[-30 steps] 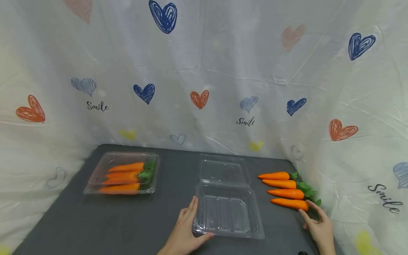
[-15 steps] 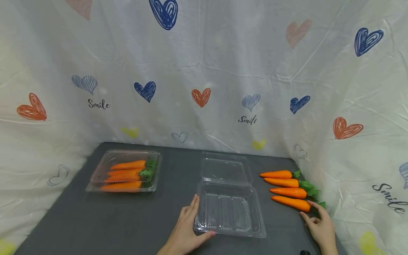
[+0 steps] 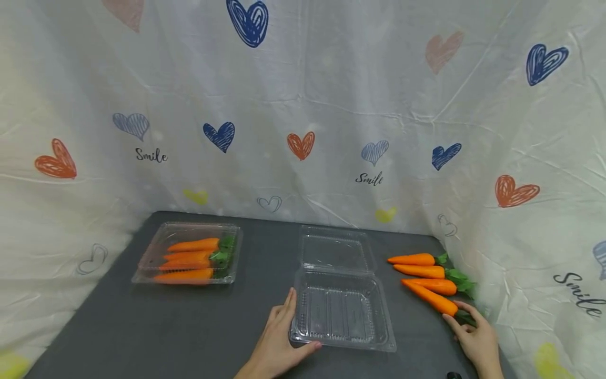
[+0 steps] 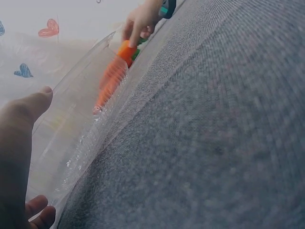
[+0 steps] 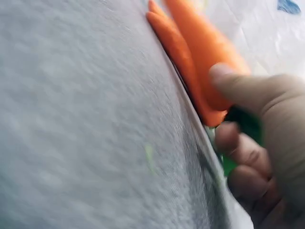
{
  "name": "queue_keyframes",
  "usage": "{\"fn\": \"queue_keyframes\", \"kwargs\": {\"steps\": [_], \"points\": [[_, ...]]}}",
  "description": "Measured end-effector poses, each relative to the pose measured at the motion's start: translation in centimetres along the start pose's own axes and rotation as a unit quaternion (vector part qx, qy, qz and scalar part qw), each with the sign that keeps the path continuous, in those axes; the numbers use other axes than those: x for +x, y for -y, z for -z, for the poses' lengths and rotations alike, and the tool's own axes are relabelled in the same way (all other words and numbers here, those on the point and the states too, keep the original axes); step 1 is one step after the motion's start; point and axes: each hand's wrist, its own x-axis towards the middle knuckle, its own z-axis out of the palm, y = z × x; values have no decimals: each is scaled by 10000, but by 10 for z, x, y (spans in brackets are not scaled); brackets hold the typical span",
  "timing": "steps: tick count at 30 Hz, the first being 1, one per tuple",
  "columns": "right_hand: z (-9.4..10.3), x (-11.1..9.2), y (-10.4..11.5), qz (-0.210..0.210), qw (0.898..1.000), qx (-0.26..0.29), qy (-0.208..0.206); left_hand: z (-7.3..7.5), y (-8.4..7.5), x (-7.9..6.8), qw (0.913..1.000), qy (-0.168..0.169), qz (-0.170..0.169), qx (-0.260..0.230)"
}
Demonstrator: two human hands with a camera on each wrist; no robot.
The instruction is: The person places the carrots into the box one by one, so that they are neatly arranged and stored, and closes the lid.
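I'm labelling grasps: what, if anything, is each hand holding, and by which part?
The right hand pinches the nearest carrot by its thick, leafy end. The left hand, fingers extended, only touches the open container at its near left corner.

Glossy plastic container point(image 3: 338, 316), smooth carrots point(image 3: 430, 298), matt cloth-like tabletop point(image 3: 189, 331)

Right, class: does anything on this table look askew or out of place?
The carrot held by the right hand looks askew: it slants, its leafy end nearer the wearer, while the other three loose carrots lie roughly parallel.
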Motion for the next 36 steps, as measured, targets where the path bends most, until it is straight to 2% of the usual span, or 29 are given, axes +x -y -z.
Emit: {"fn": "queue_keyframes", "kwargs": {"steps": [6, 10, 14, 21, 26, 31, 36], "points": [[-6, -10, 40, 128, 9971, 672, -326, 0, 0, 0, 10000, -8, 15, 31], [-15, -20, 74, 366, 9952, 862, -296, 0, 0, 0, 10000, -10, 38, 19], [-27, -32, 108, 534, 9942, 929, 50, 0, 0, 0, 10000, -17, 38, -15], [-56, -55, 155, 582, 9871, 1104, 1002, 0, 1, 0, 10000, -22, 19, -43], [-82, -65, 174, 886, 9844, 816, 1284, 0, 1, 1, 10000, 11, 63, -66], [-102, -72, 182, 1257, 9857, 61, 1117, 0, 0, 1, 9999, 77, 73, -117], [-116, -74, 188, 1490, 9836, -444, 911, 1, 1, 1, 9998, 96, 87, -121]]}}
